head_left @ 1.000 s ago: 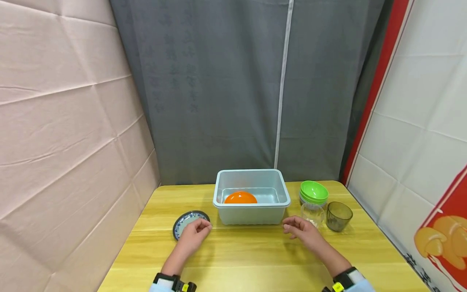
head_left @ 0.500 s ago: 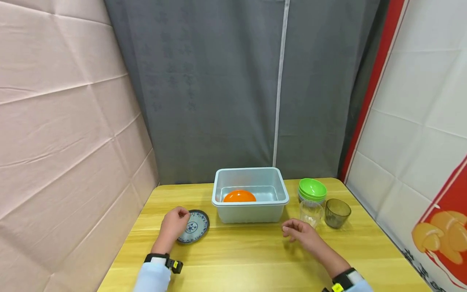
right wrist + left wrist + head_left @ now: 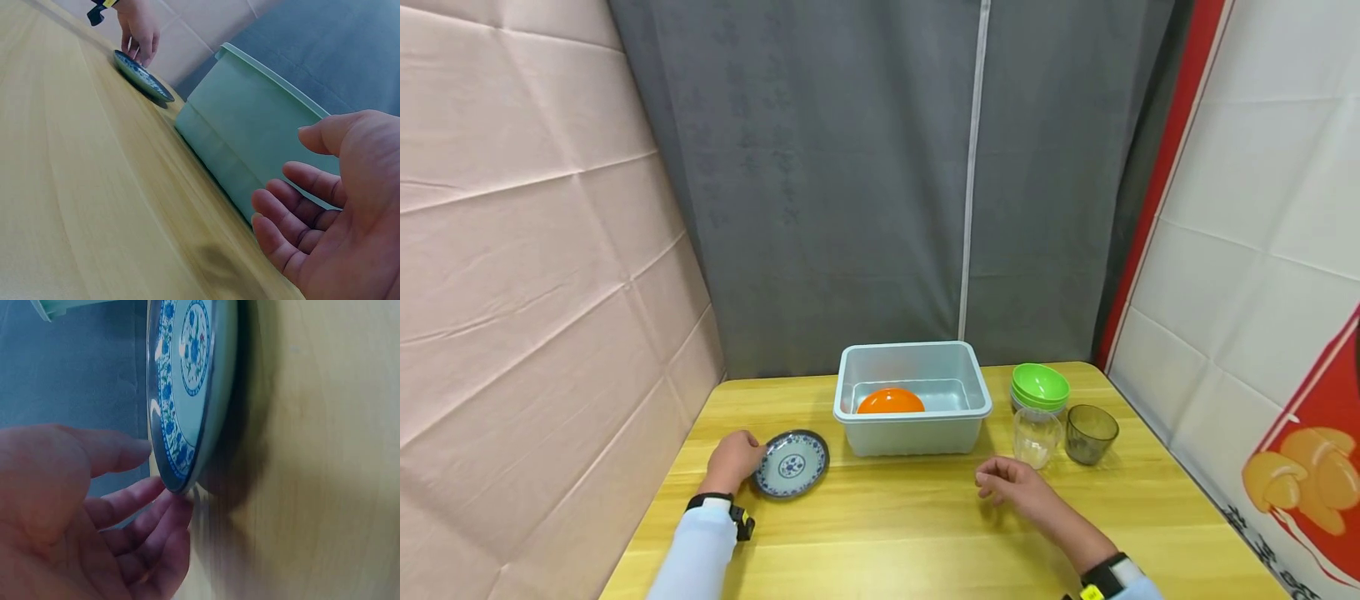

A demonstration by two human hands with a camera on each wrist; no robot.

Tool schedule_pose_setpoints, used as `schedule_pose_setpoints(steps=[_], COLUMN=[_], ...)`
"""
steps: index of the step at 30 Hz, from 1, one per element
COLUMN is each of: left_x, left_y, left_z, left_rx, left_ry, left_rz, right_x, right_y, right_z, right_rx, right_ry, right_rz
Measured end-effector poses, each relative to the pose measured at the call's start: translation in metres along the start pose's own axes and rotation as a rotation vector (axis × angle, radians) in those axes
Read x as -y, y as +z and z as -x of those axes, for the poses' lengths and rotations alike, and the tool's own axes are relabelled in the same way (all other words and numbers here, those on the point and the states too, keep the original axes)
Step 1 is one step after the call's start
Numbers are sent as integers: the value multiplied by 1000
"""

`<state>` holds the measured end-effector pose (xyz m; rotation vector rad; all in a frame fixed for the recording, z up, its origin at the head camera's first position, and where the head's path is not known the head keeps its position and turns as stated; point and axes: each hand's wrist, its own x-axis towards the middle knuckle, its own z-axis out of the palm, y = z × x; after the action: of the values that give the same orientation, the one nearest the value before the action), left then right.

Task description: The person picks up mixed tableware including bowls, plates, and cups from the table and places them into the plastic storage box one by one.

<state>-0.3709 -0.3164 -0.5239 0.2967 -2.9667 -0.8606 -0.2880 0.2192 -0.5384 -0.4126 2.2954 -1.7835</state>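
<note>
Pale-blue bin (image 3: 913,437) hogging the desk (image 3: 880,533), orange bowl (image 3: 891,402) inside, green bowls (image 3: 1041,387) and tumblers (image 3: 1092,435) off right, blue-floral saucer (image 3: 792,465) pinched by left hand (image 3: 733,460), right hand (image 3: 1011,483) loose, fingers apart

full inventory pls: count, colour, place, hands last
table: 1, yellow wood-grain, foreground
bin: 1, pale blue-green, table's far middle
rounded item: 1, orange, inside bin
plate: 1, white-blue, dark-rimmed, left of bin
bowl stack: 1, green over grey, right of bin; bowl count unclear
clear glass: 1, colourless, before bowl stack
tinted glass: 1, smoky olive, right of clear glass
curtain: 1, grey, behind table
cloth wall: 1, pale pink, left
printed panel: 1, white and red, right
wristbands: 2, black, one per wrist
sleeves: 2, light blue, forearms
left hand: 1, at plate's left rim
right hand: 1, empty, near clear glass
</note>
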Motion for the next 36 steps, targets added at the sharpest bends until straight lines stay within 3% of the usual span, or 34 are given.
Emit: schedule_pose_setpoints(steps=[6,13,19,28,36], left_x=[5,6,9,10,7], left_y=[2,0,-5,-7,3], left_z=[0,5,11,27,47], left_rx=[67,64,75,31,3], left_ry=[-16,-7,19,-1,55], left_rz=[70,113,211,302,392], right_x=[-1,-4,-4,-3,-3], right_y=[2,4,5,5,5], right_z=[2,2,1,0,0], right_rx=[13,16,15,12,24], right_ry=[-7,-7,5,3,7], right_rz=[-6,-19,-13,-22,-34])
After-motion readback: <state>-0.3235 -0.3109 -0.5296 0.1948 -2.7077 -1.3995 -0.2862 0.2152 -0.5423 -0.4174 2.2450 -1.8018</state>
